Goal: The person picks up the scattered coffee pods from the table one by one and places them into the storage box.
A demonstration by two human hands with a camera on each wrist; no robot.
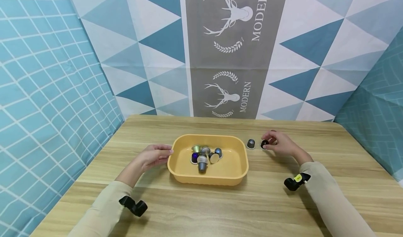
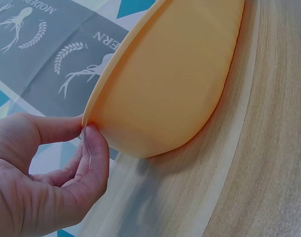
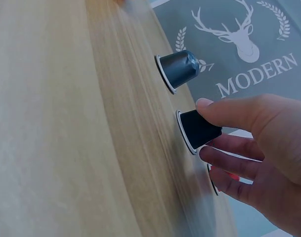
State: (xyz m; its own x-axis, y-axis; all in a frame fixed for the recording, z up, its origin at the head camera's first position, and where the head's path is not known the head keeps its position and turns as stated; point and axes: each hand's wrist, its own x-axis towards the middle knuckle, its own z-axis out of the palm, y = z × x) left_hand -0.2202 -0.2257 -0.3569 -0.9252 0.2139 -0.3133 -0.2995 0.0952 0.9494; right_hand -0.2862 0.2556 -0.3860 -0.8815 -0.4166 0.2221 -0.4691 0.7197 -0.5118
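Note:
My left hand (image 1: 155, 156) pinches the left rim of a yellow-orange plastic basin (image 1: 207, 180), thumb and fingers on either side of the edge in the left wrist view. Several coffee capsules lie inside it, among them a dark blue one (image 1: 195, 156), a gold-green one (image 1: 196, 149) and a grey one (image 1: 202, 167). To the right of the basin, my right hand (image 1: 279, 144) holds a black coffee capsule (image 3: 198, 129) between thumb and fingers, its rim down at the table. A dark grey capsule (image 1: 251, 143) stands rim-down beside it. Partly hidden behind my right fingers is a red capsule (image 3: 233, 176).
The wood-grain table (image 1: 207, 209) ends at a patterned cloth backdrop (image 1: 226, 93) behind the capsules. A blue gridded cloth (image 1: 47, 90) hangs along the left side. Black camera mounts sit on the left wrist (image 1: 133, 205) and right wrist (image 1: 297, 181).

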